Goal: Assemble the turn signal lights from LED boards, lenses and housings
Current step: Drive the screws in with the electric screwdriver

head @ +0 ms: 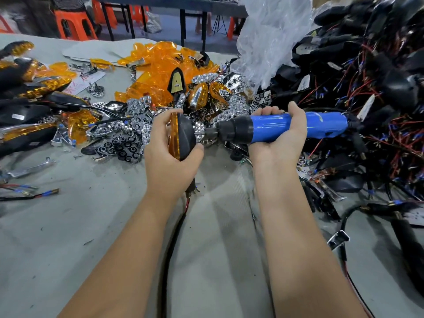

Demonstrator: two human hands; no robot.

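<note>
The left hand [168, 145] grips a turn signal light [182, 136] while the right hand [278, 136] holds a blue electric screwdriver [282, 127] against its black housing.

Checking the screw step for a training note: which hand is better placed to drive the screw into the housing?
Right hand: its grip holds the blue screwdriver, tip at the housing, which the left hand steadies.

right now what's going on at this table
A person is assembling a turn signal. The left hand grips a black housing with its amber lens already fitted, while the right hand holds a blue electric screwdriver, its bit pointed at the housing's back. Piles of amber lenses, chrome reflectors and wired black housings cover the table behind.
</note>
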